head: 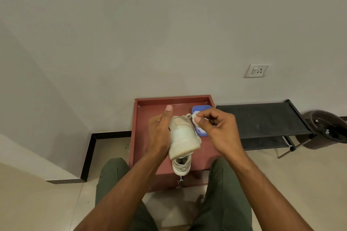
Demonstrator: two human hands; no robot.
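While your left hand (159,133) grips the white shoe (185,137) by its side, thumb pointing up, you hold it raised above the red desk (146,110). Your right hand (219,129) pinches a small white wipe (194,118) against the shoe's top edge. The second shoe (181,165) lies on the desk beneath it, and a blue tub (201,108) sits just behind your right fingers.

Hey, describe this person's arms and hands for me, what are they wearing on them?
Nothing is worn on them. The left forearm and right forearm are bare, with no sleeve in view. The left hand and right hand have no gloves, and no watch, bracelet or ring shows. The fingers are bare. Dark green trousers cover the legs.
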